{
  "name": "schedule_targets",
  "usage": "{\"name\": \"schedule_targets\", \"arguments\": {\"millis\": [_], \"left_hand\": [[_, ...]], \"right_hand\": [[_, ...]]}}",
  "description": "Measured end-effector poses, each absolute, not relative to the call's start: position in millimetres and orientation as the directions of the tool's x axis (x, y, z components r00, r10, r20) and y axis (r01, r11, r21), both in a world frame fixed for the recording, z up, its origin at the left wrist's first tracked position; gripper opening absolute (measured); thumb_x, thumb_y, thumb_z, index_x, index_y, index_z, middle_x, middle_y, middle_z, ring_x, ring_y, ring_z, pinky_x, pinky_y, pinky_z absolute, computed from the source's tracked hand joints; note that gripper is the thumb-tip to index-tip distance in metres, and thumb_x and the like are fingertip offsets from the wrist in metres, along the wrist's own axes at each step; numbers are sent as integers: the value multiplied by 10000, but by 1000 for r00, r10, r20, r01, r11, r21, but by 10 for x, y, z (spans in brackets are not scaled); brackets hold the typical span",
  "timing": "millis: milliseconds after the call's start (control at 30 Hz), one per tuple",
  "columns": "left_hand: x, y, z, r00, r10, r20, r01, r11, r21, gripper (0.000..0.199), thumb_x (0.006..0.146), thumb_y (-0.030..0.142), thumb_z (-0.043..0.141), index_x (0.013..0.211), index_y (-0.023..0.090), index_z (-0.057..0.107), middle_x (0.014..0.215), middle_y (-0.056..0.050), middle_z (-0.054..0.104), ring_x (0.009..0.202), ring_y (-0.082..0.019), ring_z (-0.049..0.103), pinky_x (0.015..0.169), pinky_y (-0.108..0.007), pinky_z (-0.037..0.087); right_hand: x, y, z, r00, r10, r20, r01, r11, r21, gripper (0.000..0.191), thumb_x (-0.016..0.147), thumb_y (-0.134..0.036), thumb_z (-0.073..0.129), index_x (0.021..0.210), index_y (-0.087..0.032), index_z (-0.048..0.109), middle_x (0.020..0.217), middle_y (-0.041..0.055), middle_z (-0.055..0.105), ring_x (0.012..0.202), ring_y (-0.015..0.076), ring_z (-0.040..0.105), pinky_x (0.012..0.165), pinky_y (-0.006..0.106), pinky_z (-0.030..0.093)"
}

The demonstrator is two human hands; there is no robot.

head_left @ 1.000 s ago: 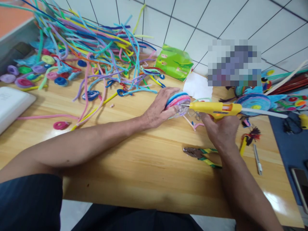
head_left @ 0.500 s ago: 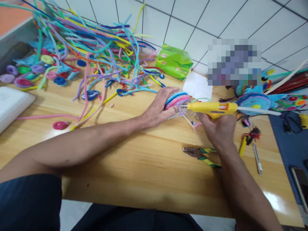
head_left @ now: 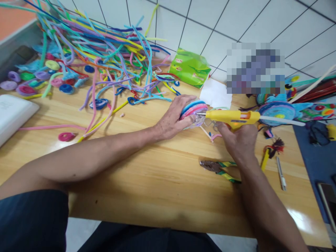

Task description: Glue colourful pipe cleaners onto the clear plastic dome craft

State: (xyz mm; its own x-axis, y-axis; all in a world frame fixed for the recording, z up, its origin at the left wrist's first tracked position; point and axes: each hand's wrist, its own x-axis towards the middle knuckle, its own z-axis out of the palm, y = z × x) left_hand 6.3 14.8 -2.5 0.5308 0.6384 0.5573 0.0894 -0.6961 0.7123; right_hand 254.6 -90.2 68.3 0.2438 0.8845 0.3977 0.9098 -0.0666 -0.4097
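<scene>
My left hand [head_left: 176, 117] is closed round a disc of coiled pipe cleaners [head_left: 193, 109], striped blue, pink and lilac, tilted above the table. In my right hand [head_left: 240, 136] is a yellow hot glue gun [head_left: 231, 118], its metal nozzle pointing left at the disc's lilac face. Whether the tip touches the disc I cannot tell. A white glue stick [head_left: 282, 121] juts from the gun's back end. Beneath my right wrist lie pliers [head_left: 217, 167] with green and yellow handles. A pink pipe-cleaner piece [head_left: 215, 136] lies under the gun.
Loose pipe cleaners [head_left: 112, 52] are heaped at the back left, with small coiled discs [head_left: 42, 75] beside them. A green packet [head_left: 189, 68] and white paper [head_left: 216, 93] lie against the tiled wall. At right are a finished-looking blue disc [head_left: 278, 112], a pen [head_left: 281, 174] and a phone [head_left: 327, 201].
The glue gun has shifted very slightly to the right, its nozzle tip a little off from where it was on the disc. My left hand and the disc have barely moved.
</scene>
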Motion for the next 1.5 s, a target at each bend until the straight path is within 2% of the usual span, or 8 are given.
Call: {"name": "schedule_targets", "arguments": {"millis": [200,500,800,933,1167,1300,1500], "left_hand": [[59,142,-9,534,645,546,90,-686,722,714,1137,715,493,1661,230,512,1672,-177,623,1567,-351,553,1397,-589,421],[62,153,-22,543,652,529,105,-678,727,783,1130,799,439,1672,237,505,1687,-174,602,1586,-356,538,1401,-575,416],[61,149,-18,533,632,562,67,-694,717,733,1143,733,481,1669,223,507,1678,-184,616,1578,-351,552,1397,-577,424],[56,150,-15,535,635,558,71,-691,719,752,1141,759,467,1668,224,507,1679,-184,613,1579,-353,551,1402,-582,420],[58,152,-27,539,631,559,64,-692,719,731,1148,722,483,1675,216,489,1692,-185,604,1588,-353,544,1406,-560,409],[60,149,-31,525,631,571,62,-697,714,706,1155,696,489,1665,207,493,1676,-185,614,1572,-346,559,1398,-555,422],[57,140,-1,533,641,553,78,-687,722,686,1145,701,487,1654,241,515,1669,-164,630,1567,-353,561,1394,-565,424]], "right_hand": [[2538,-903,678,232,864,447,917,-40,-398,282,881,-544,692,825,-275,755,757,91,807,785,346,805,758,456,631],[2571,-906,677,214,866,453,935,-48,-351,269,905,-529,703,765,-302,668,723,74,765,743,321,760,742,442,624],[2561,-903,662,237,882,406,919,-68,-389,260,894,-519,709,756,-300,685,720,70,776,804,343,788,768,449,640],[2559,-908,661,240,877,415,915,-62,-398,270,897,-500,723,725,-297,674,724,78,767,815,344,795,773,443,643],[2565,-909,642,234,873,429,905,-35,-424,248,890,-517,722,826,-278,746,781,80,813,800,340,802,797,457,643],[2591,-906,627,230,875,425,906,-34,-421,274,890,-541,729,801,-281,725,748,90,792,773,344,790,757,454,634],[2581,-908,625,233,875,425,905,-34,-425,271,898,-533,705,780,-288,703,743,88,780,800,349,793,804,476,647]]}}
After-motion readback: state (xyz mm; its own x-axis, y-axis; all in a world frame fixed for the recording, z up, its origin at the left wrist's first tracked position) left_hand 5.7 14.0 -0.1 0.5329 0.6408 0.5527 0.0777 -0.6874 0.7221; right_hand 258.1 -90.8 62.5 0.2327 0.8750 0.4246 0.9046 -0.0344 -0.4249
